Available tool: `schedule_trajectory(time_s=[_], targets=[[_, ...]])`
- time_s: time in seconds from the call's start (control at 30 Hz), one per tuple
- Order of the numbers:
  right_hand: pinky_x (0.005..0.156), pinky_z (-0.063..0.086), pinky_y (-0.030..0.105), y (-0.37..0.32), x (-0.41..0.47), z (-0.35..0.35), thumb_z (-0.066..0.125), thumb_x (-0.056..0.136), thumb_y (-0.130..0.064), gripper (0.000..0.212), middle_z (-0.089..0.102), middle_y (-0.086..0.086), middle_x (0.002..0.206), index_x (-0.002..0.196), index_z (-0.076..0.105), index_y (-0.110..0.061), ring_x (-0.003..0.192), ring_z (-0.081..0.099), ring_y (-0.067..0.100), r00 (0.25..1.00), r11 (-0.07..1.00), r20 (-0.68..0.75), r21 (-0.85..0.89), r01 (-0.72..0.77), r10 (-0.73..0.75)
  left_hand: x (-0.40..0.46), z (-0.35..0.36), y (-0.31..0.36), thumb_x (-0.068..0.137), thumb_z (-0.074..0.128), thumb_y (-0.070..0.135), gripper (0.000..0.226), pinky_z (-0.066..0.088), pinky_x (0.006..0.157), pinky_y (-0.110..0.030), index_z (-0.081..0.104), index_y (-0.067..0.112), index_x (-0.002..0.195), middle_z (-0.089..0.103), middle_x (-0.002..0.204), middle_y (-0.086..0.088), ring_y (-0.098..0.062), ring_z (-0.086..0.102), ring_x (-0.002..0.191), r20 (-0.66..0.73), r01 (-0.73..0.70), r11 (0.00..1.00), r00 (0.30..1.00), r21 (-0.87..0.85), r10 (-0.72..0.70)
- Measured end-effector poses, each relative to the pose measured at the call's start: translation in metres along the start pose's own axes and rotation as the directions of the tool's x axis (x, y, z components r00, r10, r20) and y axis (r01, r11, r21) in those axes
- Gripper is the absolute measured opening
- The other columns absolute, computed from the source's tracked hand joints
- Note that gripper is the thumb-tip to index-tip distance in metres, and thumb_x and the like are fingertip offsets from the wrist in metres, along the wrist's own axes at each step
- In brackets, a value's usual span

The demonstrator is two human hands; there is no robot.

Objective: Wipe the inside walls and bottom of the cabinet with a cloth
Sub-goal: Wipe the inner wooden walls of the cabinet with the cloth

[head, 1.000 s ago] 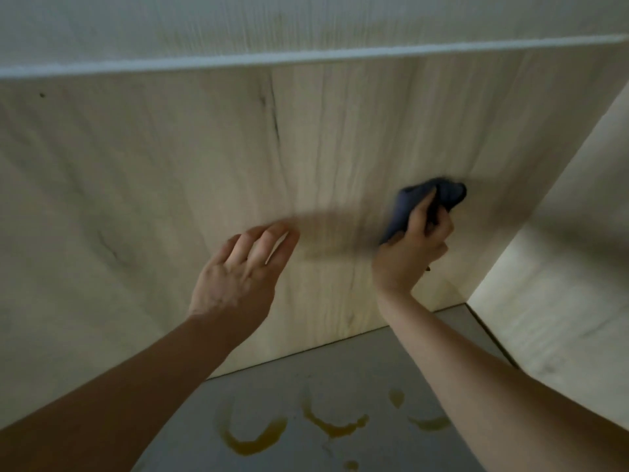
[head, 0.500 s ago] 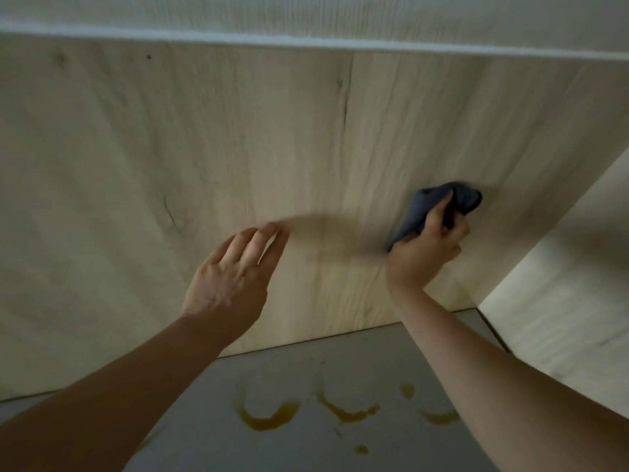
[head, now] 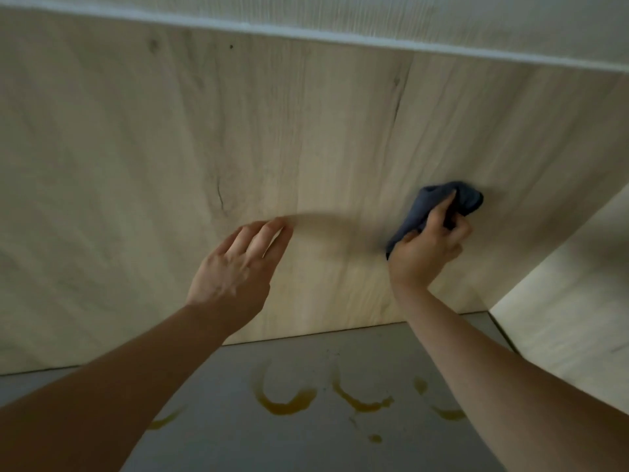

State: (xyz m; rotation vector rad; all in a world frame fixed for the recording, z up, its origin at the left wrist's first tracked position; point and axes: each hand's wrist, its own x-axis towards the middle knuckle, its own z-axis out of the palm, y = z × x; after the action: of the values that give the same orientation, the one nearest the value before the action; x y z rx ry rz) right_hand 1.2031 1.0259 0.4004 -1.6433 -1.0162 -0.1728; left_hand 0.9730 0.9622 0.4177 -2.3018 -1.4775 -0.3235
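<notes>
While right hand (head: 427, 248) grips bunched blue cloth (head: 439, 207) against back wall (head: 306, 148), yellow stains (head: 286, 401) lie below hand on cabinet bottom (head: 238, 437); left hand (head: 238, 267) farther, flat, fingers straight, holding nothing.

dim, flat light inside the cabinet, brightest on the right side wall (head: 561, 301), as if it enters from the front right. a soft, smeared shadow (head: 326, 229) trails right of the left hand (head: 235, 267) across the back panel (head: 170, 165). no glare. overall softness, wood grain slightly blurred; straight edges bow from wide-angle distortion
</notes>
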Motion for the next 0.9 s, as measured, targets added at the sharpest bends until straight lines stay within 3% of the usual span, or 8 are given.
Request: schedule_trajectory(time_s=[0.2, 0.33, 0.43, 0.5, 0.6, 0.7, 0.77, 0.9], targets=[[0.082, 0.044, 0.025, -0.042, -0.087, 0.023, 0.059, 0.081, 0.009, 0.07, 0.036, 0.013, 0.137, 0.141, 0.043, -0.024, 0.113, 0.046, 0.033, 0.955, 0.962, 0.111, 0.03, 0.272, -0.274, -0.005, 0.02, -0.004, 0.064, 0.057, 0.003, 0.073, 0.03, 0.109, -0.04, 0.048, 0.005, 0.136, 0.048, 0.14, -0.012, -0.029, 0.049, 0.125, 0.041, -0.123, 0.989, 0.992, 0.082, 0.12], [0.084, 0.031, 0.015, -0.024, -0.078, 0.024, 0.062, 0.08, 0.006, 0.07, 0.036, 0.013, 0.138, 0.14, 0.044, -0.024, 0.113, 0.045, 0.03, 0.976, 0.982, 0.119, 0.065, 0.177, -0.183, 0.001, 0.039, 0.013, 0.072, 0.049, 0.005, 0.067, 0.012, 0.114, -0.036, 0.043, 0.004, 0.139, 0.044, 0.143, -0.013, -0.026, 0.037, 0.129, 0.066, -0.177, 0.978, 0.983, 0.111, 0.171], [0.089, 0.015, 0.011, 0.019, -0.044, 0.018, 0.058, 0.082, 0.005, 0.066, 0.034, 0.016, 0.143, 0.142, 0.043, -0.018, 0.119, 0.041, 0.038, 0.996, 0.998, 0.084, 0.042, -0.043, 0.039, 0.014, 0.052, 0.037, 0.076, 0.037, 0.007, 0.065, 0.005, 0.115, -0.035, 0.039, 0.003, 0.14, 0.04, 0.146, -0.013, -0.025, 0.034, 0.131, 0.086, -0.218, 0.97, 0.974, 0.107, 0.209], [0.09, 0.018, 0.012, 0.051, -0.021, 0.009, 0.053, 0.084, 0.005, 0.067, 0.029, 0.015, 0.147, 0.145, 0.037, -0.019, 0.124, 0.037, 0.038, 0.988, 0.996, 0.135, 0.051, -0.079, 0.071, 0.028, 0.062, 0.056, 0.075, 0.038, 0.006, 0.065, 0.008, 0.115, -0.035, 0.041, 0.003, 0.14, 0.042, 0.145, -0.013, -0.025, 0.034, 0.131, 0.071, -0.249, 0.965, 0.967, 0.085, 0.243], [0.099, 0.029, 0.032, 0.089, 0.008, -0.001, 0.047, 0.082, -0.001, 0.074, 0.016, 0.008, 0.153, 0.148, 0.024, -0.029, 0.132, 0.031, 0.037, 0.964, 0.987, 0.224, 0.041, -0.153, 0.141, 0.047, 0.076, 0.087, 0.076, 0.035, 0.01, 0.062, 0.019, 0.114, -0.037, 0.048, 0.004, 0.136, 0.044, 0.144, -0.012, -0.024, 0.041, 0.129, 0.058, -0.316, 0.948, 0.948, 0.051, 0.313], [0.101, 0.033, 0.032, 0.127, 0.03, 0.001, 0.045, 0.088, 0.0, 0.068, 0.022, 0.01, 0.149, 0.148, 0.027, -0.026, 0.129, 0.036, 0.034, 0.975, 0.982, 0.125, 0.029, -0.187, 0.182, 0.064, 0.09, 0.119, 0.073, 0.043, 0.011, 0.062, 0.025, 0.11, -0.038, 0.051, 0.006, 0.134, 0.046, 0.143, -0.011, -0.025, 0.049, 0.127, 0.077, -0.353, 0.936, 0.933, -0.002, 0.352], [0.103, 0.038, 0.036, 0.151, 0.044, 0.0, 0.047, 0.089, 0.002, 0.066, 0.027, 0.01, 0.146, 0.148, 0.03, -0.022, 0.125, 0.04, 0.031, 0.981, 0.984, 0.078, 0.02, -0.179, 0.177, 0.073, 0.101, 0.138, 0.076, 0.032, 0.011, 0.061, 0.025, 0.109, -0.037, 0.053, 0.006, 0.133, 0.047, 0.142, -0.011, -0.025, 0.05, 0.125, 0.078, -0.361, 0.932, 0.929, -0.043, 0.363], [0.102, 0.036, 0.034, 0.187, 0.071, -0.007, 0.046, 0.085, 0.004, 0.071, 0.023, 0.012, 0.149, 0.149, 0.025, -0.021, 0.127, 0.039, 0.032, 0.963, 0.971, 0.124, -0.055, -0.233, 0.238, 0.088, 0.119, 0.168, 0.079, 0.026, 0.01, 0.06, 0.025, 0.109, -0.036, 0.055, 0.005, 0.131, 0.048, 0.141, -0.012, -0.025, 0.051, 0.125, 0.094, -0.368, 0.925, 0.922, -0.097, 0.377]])
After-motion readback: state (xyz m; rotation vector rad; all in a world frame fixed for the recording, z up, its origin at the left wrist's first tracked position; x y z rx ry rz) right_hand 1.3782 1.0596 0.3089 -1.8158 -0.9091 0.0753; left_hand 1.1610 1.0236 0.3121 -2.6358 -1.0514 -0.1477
